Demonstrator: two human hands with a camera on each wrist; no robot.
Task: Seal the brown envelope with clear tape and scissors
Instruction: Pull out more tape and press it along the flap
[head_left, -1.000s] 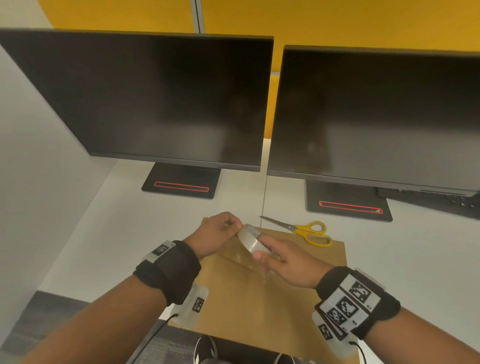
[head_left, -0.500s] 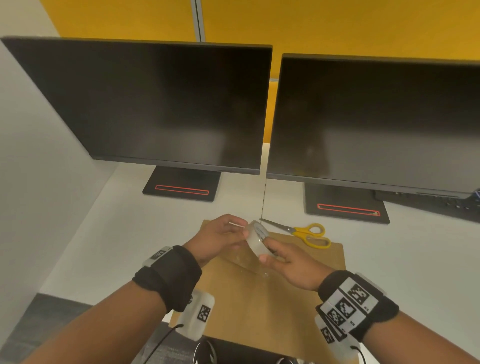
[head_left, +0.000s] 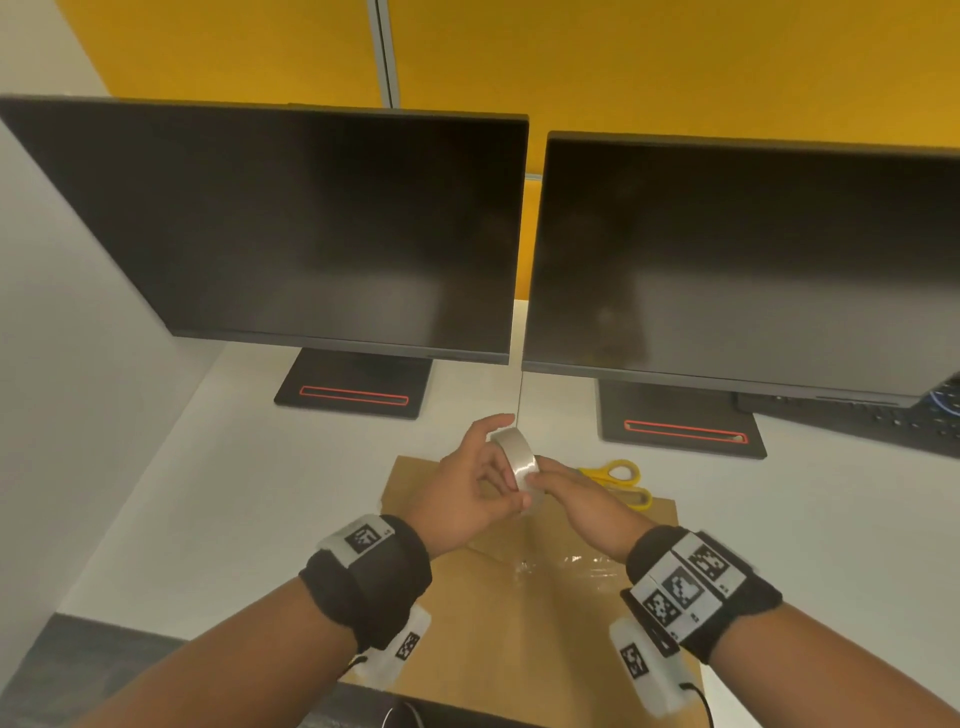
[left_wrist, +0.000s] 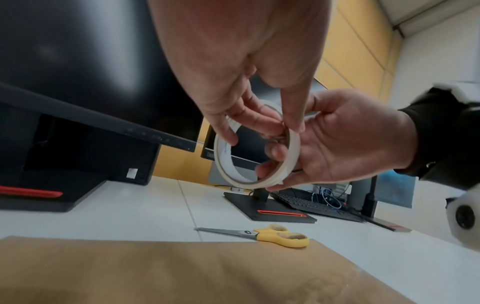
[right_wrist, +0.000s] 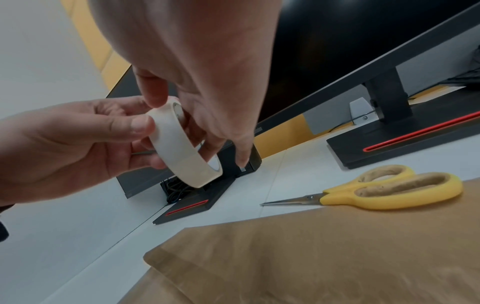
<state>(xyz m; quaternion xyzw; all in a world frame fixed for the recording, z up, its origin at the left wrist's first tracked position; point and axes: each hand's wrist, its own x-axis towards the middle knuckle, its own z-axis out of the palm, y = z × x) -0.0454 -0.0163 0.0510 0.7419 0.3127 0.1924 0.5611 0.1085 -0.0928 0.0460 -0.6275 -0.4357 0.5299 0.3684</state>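
Note:
A roll of clear tape (head_left: 514, 457) (left_wrist: 259, 152) (right_wrist: 182, 148) is held upright in the air above the brown envelope (head_left: 519, 623) (left_wrist: 182, 271) (right_wrist: 324, 257). My left hand (head_left: 467, 488) (left_wrist: 249, 115) grips the roll, thumb on the outer band and fingers through its core. My right hand (head_left: 576, 499) (right_wrist: 192, 115) also holds the roll, its fingers curled round the rim. Yellow-handled scissors (head_left: 618, 480) (left_wrist: 272, 236) (right_wrist: 384, 189) lie closed on the far right corner of the envelope. A crinkled patch of clear tape (head_left: 566, 569) sits on the envelope.
Two dark monitors (head_left: 311, 223) (head_left: 743, 260) stand on black bases (head_left: 353, 384) at the back of the white desk (head_left: 234, 493). A black keyboard (head_left: 883, 421) lies at the far right. A grey partition wall runs along the left.
Both hands have lifted the tape roll and turned it. My left hand now grips the roll more fully. The scissors and envelope have stayed put.

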